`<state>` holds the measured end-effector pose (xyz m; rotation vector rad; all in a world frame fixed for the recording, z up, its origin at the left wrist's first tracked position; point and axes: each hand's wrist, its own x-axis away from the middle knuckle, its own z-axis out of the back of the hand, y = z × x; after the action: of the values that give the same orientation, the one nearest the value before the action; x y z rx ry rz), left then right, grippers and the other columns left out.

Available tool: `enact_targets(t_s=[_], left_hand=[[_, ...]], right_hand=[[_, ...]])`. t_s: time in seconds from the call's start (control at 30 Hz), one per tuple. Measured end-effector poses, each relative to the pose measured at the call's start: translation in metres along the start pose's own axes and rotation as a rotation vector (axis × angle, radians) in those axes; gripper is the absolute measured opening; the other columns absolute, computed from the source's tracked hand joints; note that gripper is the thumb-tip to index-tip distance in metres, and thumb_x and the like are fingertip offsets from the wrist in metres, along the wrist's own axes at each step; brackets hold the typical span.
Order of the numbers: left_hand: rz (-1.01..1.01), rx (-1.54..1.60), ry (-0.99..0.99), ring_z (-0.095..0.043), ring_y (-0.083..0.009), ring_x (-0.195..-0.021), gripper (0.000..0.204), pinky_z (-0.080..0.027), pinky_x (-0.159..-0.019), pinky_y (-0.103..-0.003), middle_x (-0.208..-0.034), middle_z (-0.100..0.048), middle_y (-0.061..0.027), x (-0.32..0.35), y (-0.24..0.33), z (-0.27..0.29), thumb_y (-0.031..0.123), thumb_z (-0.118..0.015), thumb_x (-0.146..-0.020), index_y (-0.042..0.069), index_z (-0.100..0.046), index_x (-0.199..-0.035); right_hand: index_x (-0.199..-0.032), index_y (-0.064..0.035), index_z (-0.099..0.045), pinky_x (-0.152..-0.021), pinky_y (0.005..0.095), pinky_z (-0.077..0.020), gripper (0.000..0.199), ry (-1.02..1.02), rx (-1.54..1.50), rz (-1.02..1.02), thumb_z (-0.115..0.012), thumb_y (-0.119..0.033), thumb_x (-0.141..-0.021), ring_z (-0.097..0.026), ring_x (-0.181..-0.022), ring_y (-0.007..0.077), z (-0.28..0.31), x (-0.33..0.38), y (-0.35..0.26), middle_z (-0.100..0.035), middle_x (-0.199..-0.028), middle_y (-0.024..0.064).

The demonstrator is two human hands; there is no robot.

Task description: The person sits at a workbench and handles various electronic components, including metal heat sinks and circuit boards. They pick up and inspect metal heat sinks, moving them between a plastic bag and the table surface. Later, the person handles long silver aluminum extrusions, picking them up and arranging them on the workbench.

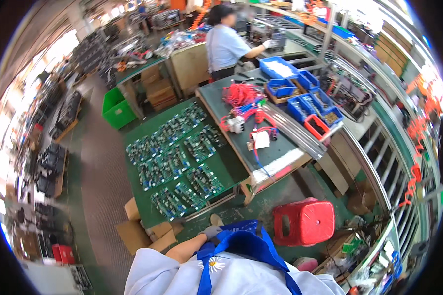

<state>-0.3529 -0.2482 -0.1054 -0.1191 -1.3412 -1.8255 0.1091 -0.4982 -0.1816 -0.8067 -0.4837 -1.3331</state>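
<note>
My left hand [211, 232], in a grey glove, is low in front of my body against the blue apron [242, 236]. Its fingers are too small and partly hidden to tell whether they hold anything. My right hand does not show. Ahead of me to the left, a green table [234, 164] carries rows of green circuit boards [163, 164]. To its right stands a dark-topped workbench [241, 142] with a bundle of red cables [242, 93], white connectors [236, 124] and a white paper tag [261, 139] on it.
A red plastic stool [310, 222] stands close on the right. Blue parts bins [300, 108] and metal rails [293, 128] line the bench's right side. An open cardboard box [135, 233] is near-left, a green bin [117, 108] beyond. A co-worker [226, 46] stands at the far bench.
</note>
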Motion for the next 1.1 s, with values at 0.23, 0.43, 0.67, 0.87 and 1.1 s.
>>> enact_targets(t_s=[0.23, 0.43, 0.67, 0.87, 1.1], left_hand=[[0.381, -0.334, -0.089, -0.067, -0.0327, -0.100, 0.045, -0.050, -0.090, -0.043, -0.110, -0.069, -0.0165, -0.006, 0.053, 0.054, 0.047, -0.055, -0.086, 0.012, -0.074, -0.106], [0.187, -0.309, 0.036, -0.066, -0.0311, -0.104, 0.045, -0.050, -0.090, -0.043, -0.112, -0.070, -0.0129, -0.049, 0.064, 0.035, 0.047, -0.055, -0.085, 0.013, -0.073, -0.108], [0.052, -0.240, 0.070, -0.066, -0.0280, -0.105, 0.040, -0.050, -0.087, -0.040, -0.112, -0.070, -0.0079, -0.066, 0.012, -0.012, 0.047, -0.057, -0.083, 0.023, -0.072, -0.112], [0.230, -0.124, 0.152, -0.066, -0.0347, -0.100, 0.040, -0.051, -0.089, -0.044, -0.105, -0.070, -0.0164, -0.051, 0.056, 0.013, 0.044, -0.058, -0.085, 0.012, -0.074, -0.104], [0.215, -0.105, 0.248, -0.066, -0.0340, -0.100, 0.039, -0.050, -0.090, -0.043, -0.106, -0.070, -0.0162, -0.041, 0.039, 0.014, 0.043, -0.062, -0.087, 0.013, -0.071, -0.110]], right_hand=[[-0.088, 0.0007, -0.068, -0.065, 0.0454, -0.0505, 0.037, 0.243, -1.012, -0.488, -0.051, -0.032, -0.088, -0.066, -0.069, 0.0351, -0.059, 0.041, -0.004, -0.069, -0.084, 0.0240], [-0.083, -0.0021, -0.069, -0.067, 0.0427, -0.0477, 0.033, 0.514, -0.943, -0.293, -0.051, -0.030, -0.086, -0.065, -0.075, 0.0309, 0.058, 0.002, -0.015, -0.066, -0.077, 0.0197], [-0.099, 0.0027, -0.069, -0.083, 0.0426, -0.0494, 0.045, 0.492, -1.087, -0.178, -0.053, -0.037, -0.086, -0.067, -0.091, 0.0369, 0.180, -0.031, -0.065, -0.069, -0.092, 0.0246], [-0.095, 0.0011, -0.070, -0.075, 0.0404, -0.0487, 0.041, 0.442, -1.025, -0.312, -0.052, -0.034, -0.088, -0.064, -0.081, 0.0294, 0.134, -0.007, -0.018, -0.068, -0.084, 0.0174], [-0.095, 0.0023, -0.070, -0.090, 0.0475, -0.0466, 0.044, 0.302, -1.129, -0.583, -0.047, -0.034, -0.086, -0.062, -0.100, 0.0441, 0.006, 0.018, 0.034, -0.066, -0.101, 0.0283]])
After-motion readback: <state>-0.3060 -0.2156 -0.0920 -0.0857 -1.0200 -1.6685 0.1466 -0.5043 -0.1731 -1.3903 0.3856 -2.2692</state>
